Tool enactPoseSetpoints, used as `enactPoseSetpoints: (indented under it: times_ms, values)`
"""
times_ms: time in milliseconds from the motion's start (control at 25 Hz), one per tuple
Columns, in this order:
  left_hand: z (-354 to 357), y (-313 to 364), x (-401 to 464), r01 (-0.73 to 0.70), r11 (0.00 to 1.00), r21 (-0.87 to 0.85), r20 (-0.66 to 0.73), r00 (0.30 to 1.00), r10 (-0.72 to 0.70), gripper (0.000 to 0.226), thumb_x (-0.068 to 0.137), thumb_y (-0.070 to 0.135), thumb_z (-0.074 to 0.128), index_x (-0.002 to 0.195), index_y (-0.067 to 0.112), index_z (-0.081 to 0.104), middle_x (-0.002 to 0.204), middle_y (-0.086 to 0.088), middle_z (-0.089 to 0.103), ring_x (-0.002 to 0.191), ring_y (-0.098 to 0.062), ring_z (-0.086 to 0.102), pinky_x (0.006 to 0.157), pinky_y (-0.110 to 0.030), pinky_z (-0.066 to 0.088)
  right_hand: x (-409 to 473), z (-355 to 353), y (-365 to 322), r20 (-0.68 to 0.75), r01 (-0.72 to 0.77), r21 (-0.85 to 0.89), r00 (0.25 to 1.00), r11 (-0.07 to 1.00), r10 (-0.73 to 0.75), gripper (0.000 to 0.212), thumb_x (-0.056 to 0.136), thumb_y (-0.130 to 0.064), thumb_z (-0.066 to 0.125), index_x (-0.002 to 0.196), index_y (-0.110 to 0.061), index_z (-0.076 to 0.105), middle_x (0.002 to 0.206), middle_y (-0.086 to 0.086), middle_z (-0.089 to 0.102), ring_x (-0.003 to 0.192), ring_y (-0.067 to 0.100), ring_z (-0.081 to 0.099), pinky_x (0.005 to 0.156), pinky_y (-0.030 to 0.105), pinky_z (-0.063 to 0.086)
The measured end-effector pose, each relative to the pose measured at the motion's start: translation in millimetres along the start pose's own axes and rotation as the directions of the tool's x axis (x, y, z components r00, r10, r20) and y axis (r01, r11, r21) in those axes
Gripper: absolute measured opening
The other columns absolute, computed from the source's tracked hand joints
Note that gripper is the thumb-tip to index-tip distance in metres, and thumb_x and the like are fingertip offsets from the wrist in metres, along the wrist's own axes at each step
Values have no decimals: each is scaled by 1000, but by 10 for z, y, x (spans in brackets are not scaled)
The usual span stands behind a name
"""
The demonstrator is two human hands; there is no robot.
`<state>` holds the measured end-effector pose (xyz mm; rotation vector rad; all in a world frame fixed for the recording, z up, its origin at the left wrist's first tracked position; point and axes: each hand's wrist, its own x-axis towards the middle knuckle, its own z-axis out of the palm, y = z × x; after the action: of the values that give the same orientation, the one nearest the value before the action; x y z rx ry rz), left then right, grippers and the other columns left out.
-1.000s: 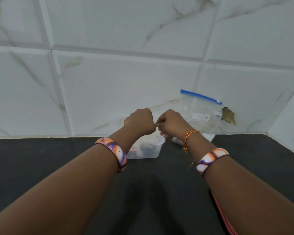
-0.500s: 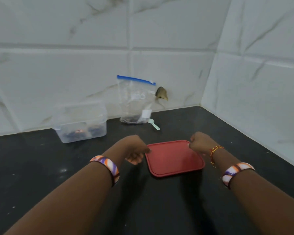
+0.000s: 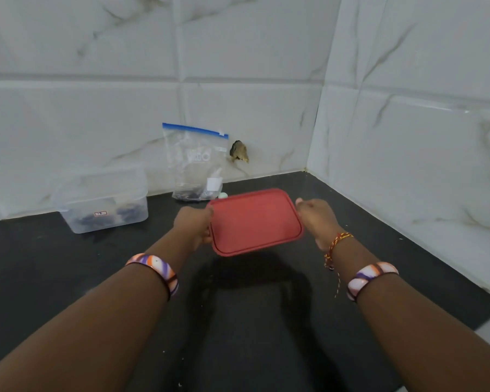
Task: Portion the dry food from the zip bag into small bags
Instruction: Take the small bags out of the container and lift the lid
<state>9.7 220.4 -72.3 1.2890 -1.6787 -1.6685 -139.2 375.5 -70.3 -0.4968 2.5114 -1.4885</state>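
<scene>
A clear zip bag with a blue seal strip leans upright against the back wall, a little dark food at its bottom. To its left stands a clear plastic container holding dark contents and no lid. I hold a red rectangular lid above the black counter, casting a shadow below. My left hand grips its left edge and my right hand grips its right edge. A pale green scoop peeks out behind the lid.
White marble-look tiled walls meet in a corner at the back right. A chipped hole shows in the back wall beside the bag. The counter's right side ends at a white ledge.
My hands left the clear container, came to the red lid lying on the counter, gripped its two sides and lifted it. The view swung right.
</scene>
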Motion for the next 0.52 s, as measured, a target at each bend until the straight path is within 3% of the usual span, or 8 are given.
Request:
enactPoseSetpoints:
  times_ms: [120, 240, 320, 360, 440, 520]
  values:
    - [-162, 236, 14, 8, 940, -340, -41, 999, -23, 48, 98, 45, 33, 84, 4, 54, 73, -8, 56, 63, -20, 55, 54, -33, 50, -14, -7, -349, -32, -22, 356, 999, 934, 35, 35, 96, -31, 41, 68, -15, 53, 67, 2, 51, 63, 18, 46, 60, 30, 38]
    - [-418, 470, -56, -59, 839, -541, -126, 992, -11, 47, 99, 39, 36, 70, 7, 51, 64, -7, 59, 61, -17, 54, 59, -29, 48, -106, 63, -680, 94, -137, 689, 991, 712, 100, 30, 99, -30, 39, 79, -13, 55, 74, 1, 54, 64, 13, 50, 59, 24, 44]
    - [-626, 564, -75, -119, 832, -542, -193, 981, 15, 30, 93, 23, 54, 68, 6, 52, 48, -2, 59, 57, -15, 51, 58, -25, 45, -181, 178, -857, 147, -167, 747, 985, 644, 85, 23, 97, -19, 47, 76, -12, 55, 77, 1, 55, 66, 13, 52, 58, 25, 45]
    - [-746, 583, -44, -135, 848, -512, -214, 976, 26, 19, 87, 15, 62, 74, 4, 55, 50, -3, 61, 59, -16, 53, 60, -25, 46, -209, 276, -931, 160, -164, 741, 985, 651, 66, 19, 94, -10, 51, 75, -12, 55, 78, 1, 55, 65, 13, 52, 58, 26, 46]
    - [-970, 586, 43, -142, 898, -416, -244, 969, 40, 20, 77, 7, 72, 91, 1, 59, 79, -10, 65, 77, -22, 60, 77, -28, 51, -246, 488, -1054, 164, -127, 696, 986, 707, 15, 18, 87, 6, 54, 79, -9, 58, 86, 5, 57, 71, 12, 53, 64, 25, 47]
    - [-1237, 564, 124, -145, 939, -313, -284, 957, 53, 23, 74, 1, 72, 93, 0, 59, 89, -12, 59, 82, -24, 57, 79, -30, 49, -286, 780, -1194, 161, -82, 626, 987, 776, -25, 24, 83, 14, 53, 101, 0, 62, 102, 10, 56, 87, 16, 55, 74, 25, 49]
